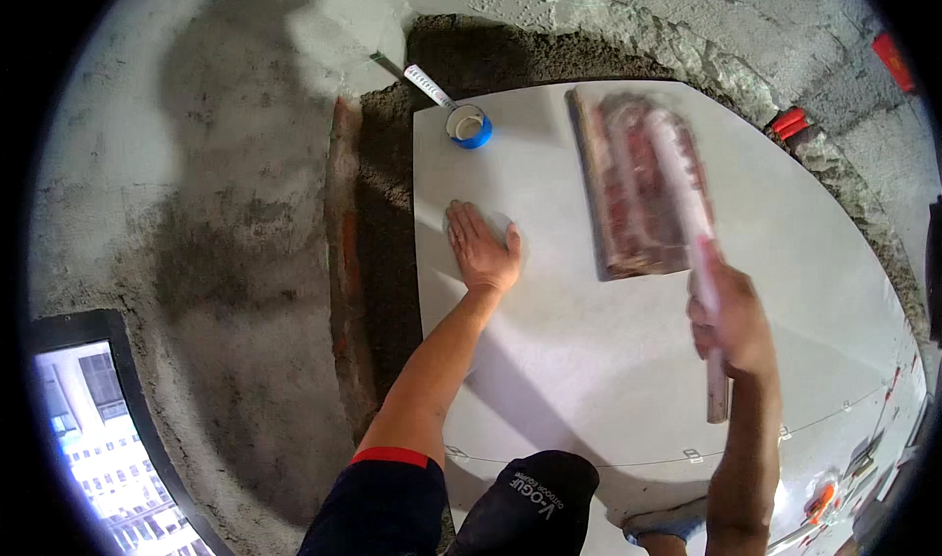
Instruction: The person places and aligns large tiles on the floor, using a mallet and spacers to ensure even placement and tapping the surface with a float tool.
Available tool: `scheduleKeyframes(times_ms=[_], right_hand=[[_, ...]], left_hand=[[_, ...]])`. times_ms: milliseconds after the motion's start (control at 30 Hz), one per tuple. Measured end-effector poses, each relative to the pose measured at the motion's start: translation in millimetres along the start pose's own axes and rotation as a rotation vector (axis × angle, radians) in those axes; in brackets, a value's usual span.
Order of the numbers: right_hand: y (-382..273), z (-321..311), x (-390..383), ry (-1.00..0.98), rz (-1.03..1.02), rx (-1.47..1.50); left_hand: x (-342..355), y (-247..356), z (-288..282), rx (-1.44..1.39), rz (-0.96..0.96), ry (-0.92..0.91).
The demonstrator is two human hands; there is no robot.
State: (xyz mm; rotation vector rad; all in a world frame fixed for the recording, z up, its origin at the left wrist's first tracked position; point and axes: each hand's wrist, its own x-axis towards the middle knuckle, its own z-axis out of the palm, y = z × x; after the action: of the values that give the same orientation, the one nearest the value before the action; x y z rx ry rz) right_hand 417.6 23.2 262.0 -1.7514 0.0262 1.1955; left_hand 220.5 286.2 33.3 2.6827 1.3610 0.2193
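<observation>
Left hand point(483, 252) lies flat, fingers spread, on the tile point(589, 360)'s left side. Right of the tile's middle, the right hand point(734, 311) grips 1 blurred tool point(682, 173) over a block point(618, 237); an off-centre blow could skid the block, chipping the tile.

the tape roll point(473, 138) sits on the slab point(569, 340) at its far left corner; the left hand point(483, 252) rests nearer on the slab's left side. the flat tool point(633, 203) is over the slab's far middle, the right hand point(734, 306) above its right half. mortar point(388, 193) borders the slab's left edge, wall point(216, 163) beyond.
</observation>
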Motion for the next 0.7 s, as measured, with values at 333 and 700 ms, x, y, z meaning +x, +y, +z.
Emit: scheduleKeyframes(times_ms=[333,700], right_hand=[[49,65,82,0.196,0.118,-0.26],[-46,18,-7,0.284,-0.297,-0.032]], left_hand=[[-1,-5,5,-0.026,-0.028,-0.022],[3,-1,2,-0.021,-0.019,-0.022]])
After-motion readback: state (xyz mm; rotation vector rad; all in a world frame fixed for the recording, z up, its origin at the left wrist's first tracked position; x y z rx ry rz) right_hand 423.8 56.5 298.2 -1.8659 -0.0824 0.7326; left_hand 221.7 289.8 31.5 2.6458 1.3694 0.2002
